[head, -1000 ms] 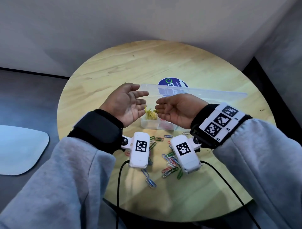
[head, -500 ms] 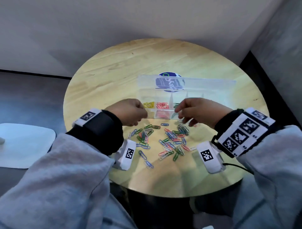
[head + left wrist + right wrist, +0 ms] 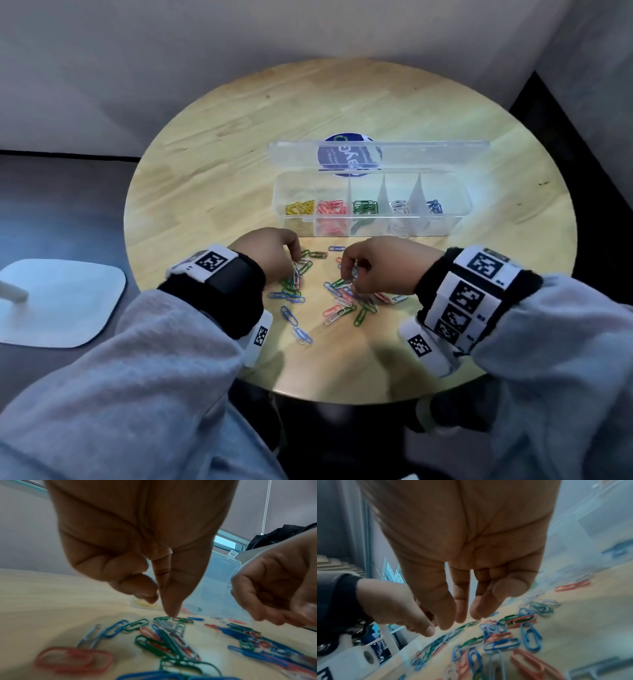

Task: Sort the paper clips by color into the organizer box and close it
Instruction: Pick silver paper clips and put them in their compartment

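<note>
Sorting well underway, not finished. Organizer box (image 3: 371, 205) standing open on the round wooden table (image 3: 212, 164), clear hinged lid (image 3: 376, 154) tipped up behind it. Five compartments each holding a small one-color batch — yellow at the box's left end, then red, green, white, blue at its right end. Loose paper clips (image 3: 337, 298) scattered on the table just in front of the box: blue, green, red and white, no yellow visible among them. Left: picking these up by color, then closing the lid.

Left hand (image 3: 270, 255) low over the pile in front of the box, fingers curled, thumb tip on a green clip; whether pinching, cannot tell. Right hand (image 3: 383, 262) beside it, fingertips drawn together over the clips, grip unclear through blur.

Clips thin, glossy coated wire loops; box rigid transparent plastic; table pale grained wood.
</note>
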Tool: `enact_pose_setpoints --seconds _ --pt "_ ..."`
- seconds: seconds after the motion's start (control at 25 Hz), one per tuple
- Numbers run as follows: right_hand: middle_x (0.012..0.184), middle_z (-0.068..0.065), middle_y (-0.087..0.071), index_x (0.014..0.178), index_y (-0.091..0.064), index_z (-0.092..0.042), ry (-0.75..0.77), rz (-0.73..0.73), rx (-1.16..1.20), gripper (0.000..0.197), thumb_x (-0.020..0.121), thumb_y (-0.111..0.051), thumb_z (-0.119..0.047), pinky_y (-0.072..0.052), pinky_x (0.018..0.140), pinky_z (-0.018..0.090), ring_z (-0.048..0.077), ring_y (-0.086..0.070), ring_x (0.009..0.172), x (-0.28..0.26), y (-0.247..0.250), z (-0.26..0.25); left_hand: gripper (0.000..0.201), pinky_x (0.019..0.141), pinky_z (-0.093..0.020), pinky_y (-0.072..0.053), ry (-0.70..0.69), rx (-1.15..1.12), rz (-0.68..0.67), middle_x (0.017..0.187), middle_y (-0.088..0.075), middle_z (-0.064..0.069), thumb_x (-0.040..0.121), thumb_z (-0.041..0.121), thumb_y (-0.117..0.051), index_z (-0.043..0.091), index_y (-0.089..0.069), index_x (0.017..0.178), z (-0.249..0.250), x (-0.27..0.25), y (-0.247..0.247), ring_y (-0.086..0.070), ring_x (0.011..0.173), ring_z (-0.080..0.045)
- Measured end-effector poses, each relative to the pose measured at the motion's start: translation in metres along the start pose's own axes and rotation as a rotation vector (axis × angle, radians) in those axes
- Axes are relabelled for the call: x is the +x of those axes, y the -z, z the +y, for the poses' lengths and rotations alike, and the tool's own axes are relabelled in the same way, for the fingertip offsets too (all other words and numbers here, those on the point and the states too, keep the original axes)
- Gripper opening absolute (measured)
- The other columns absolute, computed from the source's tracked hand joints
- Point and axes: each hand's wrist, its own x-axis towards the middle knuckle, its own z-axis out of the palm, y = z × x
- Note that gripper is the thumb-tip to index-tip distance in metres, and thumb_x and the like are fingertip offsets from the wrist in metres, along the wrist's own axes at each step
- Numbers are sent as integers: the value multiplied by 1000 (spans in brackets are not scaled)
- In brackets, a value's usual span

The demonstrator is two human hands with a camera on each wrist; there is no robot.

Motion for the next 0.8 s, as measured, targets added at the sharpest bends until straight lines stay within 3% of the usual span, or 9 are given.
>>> enact_pose_setpoints --seconds 0.24,0.4,0.48,0.68,0.8 --pt "68 -11 -43 101 -61 -20 49 -50 -163 20 81 -64 -23 -30 52 19 15 -46 76 8 -17 -6 14 67 -26 -48 -53 91 -36 64 -48 9 76 15 -71 24 -63 83 -1 7 -3 -45 53 -10" --pt "85 -4 -51 103 -61 -17 23 -52 -217 21 83 -62 -21 -33 58 26 17 -47 81 11 -17 -5 13 50 -18 -32 -86 175 -55 59 -48 10 79 13 -66 24 -61 80 1 3 -2 -43 53 -5" --pt "86 -4 -53 98 -62 -17 8 -47 -192 17 82 -63 -20 -34 58 26 17 -48 80 10 -16 -4 13 48 -19 -31 -88 205 -70 60 -49 10 80 11 -63 24 -60 79 1 1 -1 -43 55 -5" --pt "86 -5 -51 96 -59 -19 -35 25 -150 17 80 -63 -19 -38 65 26 19 -49 81 12 -13 -1 9 56 -21 -36 -67 216 -79 78 -60 2 83 16 -57 19 -65 85 1 -2 -2 -53 77 -19" --pt "86 -3 -53 85 -53 -21 -27 -51 -203 11 81 -64 -20 -34 54 25 18 -48 79 14 -16 -1 10 68 -27 -46 -62 93 -107 78 -62 -2 81 19 -58 16 -67 84 -1 -2 2 -54 71 -20"
